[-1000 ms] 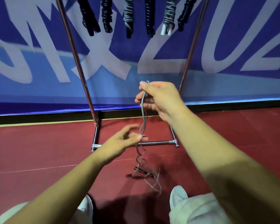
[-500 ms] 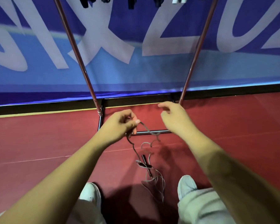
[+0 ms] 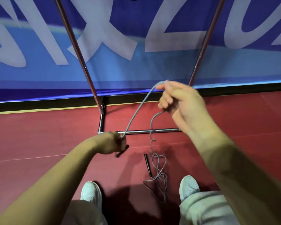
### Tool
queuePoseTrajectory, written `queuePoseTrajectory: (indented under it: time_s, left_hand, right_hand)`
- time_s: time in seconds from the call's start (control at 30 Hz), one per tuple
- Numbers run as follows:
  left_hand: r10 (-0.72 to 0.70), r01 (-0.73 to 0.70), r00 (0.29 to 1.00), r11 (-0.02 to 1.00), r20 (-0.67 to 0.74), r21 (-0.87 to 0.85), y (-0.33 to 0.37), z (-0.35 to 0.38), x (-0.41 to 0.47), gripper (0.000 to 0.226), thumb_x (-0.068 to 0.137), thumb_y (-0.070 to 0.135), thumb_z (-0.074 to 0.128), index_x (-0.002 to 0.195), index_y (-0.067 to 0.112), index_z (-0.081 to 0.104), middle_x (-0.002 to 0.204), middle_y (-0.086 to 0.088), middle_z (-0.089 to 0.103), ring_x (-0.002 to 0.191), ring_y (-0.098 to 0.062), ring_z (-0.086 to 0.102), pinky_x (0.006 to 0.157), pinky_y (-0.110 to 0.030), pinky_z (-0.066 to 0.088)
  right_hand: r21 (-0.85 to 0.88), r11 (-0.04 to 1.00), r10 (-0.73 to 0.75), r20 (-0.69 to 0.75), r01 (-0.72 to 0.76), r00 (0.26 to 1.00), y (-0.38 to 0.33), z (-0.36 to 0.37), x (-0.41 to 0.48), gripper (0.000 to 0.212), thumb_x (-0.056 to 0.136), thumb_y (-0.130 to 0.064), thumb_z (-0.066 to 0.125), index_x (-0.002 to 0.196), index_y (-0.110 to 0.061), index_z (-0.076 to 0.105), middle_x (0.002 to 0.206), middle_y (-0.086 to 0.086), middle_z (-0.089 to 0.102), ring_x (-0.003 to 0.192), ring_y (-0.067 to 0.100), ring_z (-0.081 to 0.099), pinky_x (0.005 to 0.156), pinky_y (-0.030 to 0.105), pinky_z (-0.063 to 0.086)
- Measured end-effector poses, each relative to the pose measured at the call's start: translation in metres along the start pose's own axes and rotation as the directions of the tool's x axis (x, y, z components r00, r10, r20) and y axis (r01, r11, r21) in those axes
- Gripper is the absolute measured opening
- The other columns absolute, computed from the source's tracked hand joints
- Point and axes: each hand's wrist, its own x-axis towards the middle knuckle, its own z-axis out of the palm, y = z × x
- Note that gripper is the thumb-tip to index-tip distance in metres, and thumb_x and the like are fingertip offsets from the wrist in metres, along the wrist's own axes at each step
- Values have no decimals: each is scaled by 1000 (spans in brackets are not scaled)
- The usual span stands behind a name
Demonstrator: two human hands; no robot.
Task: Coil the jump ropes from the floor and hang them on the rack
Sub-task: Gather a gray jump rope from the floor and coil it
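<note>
a blue banner (image 3: 136, 67) with big pale lettering backs a red sports floor (image 3: 39, 143), where the metal rack (image 3: 79, 51) stands close to the wall. we read the job as being at an early stage for this jump rope (image 3: 136, 114). our left hand (image 3: 111, 144), low and just in front of the rack's base bar (image 3: 146, 131), is closed round one dark handle (image 3: 122, 151), whose end pokes out below the fist. our right hand (image 3: 180, 101), raised higher and nearer the banner, has its fingers curled round the grey rope. a single span of rope runs between the two hands. from the right hand the rest drops in kinks to the floor, where it lies in a loose tangle beside the second handle (image 3: 147, 164), between our two pale shoes (image 3: 91, 192). by our reading no full coil is made yet: most of the rope must be gathered in, the second handle lifted, and the bundle hung on the rack. the top of the rack is out of the frame, so we cannot say how many ropes hang there already, or whether others wait on the floor.
</note>
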Motion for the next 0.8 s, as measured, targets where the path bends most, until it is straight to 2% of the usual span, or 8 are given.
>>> queuePoseTrajectory:
  time_s: [0.07,0.17,0.27,0.4,0.47,0.53,0.67,0.8]
  left_hand:
    - [-98,92,993,990,-58,-108,-8,2,2,20,88,6,57,72,18,58,69,6,72,75,-19,71,77,-42,57]
    - [-129,5,944,925,-302,-379,6,-6,-5,3,97,-2,49,96,0,52,75,-12,75,61,-9,69,57,-20,49]
    - [-24,-247,873,838,-486,-486,32,-15,-15,11,103,6,46,100,-4,41,70,-17,67,52,-20,62,48,-16,44]
    - [102,-284,923,832,-370,-478,53,-19,-19,13,103,15,47,96,4,49,66,-10,62,43,-20,52,42,-19,40]
    - [158,-284,947,821,-281,-495,56,-16,-17,16,103,17,46,99,3,53,66,-10,60,43,-21,51,45,-21,41]
    - [195,-295,951,800,-239,-522,58,-13,-14,19,103,17,46,99,1,54,63,-9,56,45,-21,50,48,-22,42]
    - [192,-319,944,744,-270,-587,60,-14,-15,20,102,17,47,96,2,58,60,-7,49,50,-19,48,49,-17,39]
    - [178,-266,964,722,-200,-639,49,-17,-18,22,95,24,55,89,3,60,66,-8,59,57,-14,54,55,-15,43]
  right_hand:
    - [53,997,-58,-73,62,996,-12,-13,6,22,100,-9,46,91,-2,65,51,0,43,49,16,41,57,28,36]
    - [-387,922,-87,-142,26,986,-17,-40,8,19,97,-11,55,86,-5,70,53,3,55,50,17,50,54,23,42]
    - [-833,511,133,-169,-213,977,-5,-63,3,18,80,-15,78,78,1,71,60,10,65,55,16,55,58,29,44]
    - [-944,72,248,-296,-322,922,12,-67,0,51,65,-37,89,95,-3,65,102,21,68,78,25,60,75,34,52]
    - [-979,130,214,-130,-160,968,13,-57,-1,87,64,-38,89,137,-13,49,144,11,47,123,23,52,106,29,40]
    - [-958,285,243,70,-3,967,15,-44,-4,95,70,-36,86,150,-22,35,152,-4,40,138,8,39,111,18,27]
    - [-889,456,402,237,31,885,24,-32,-5,14,89,-26,70,97,-15,72,83,0,76,72,17,63,73,30,48]
    - [-710,704,199,242,34,950,13,-26,1,15,95,-7,58,83,-2,66,51,3,50,53,20,61,55,22,44]
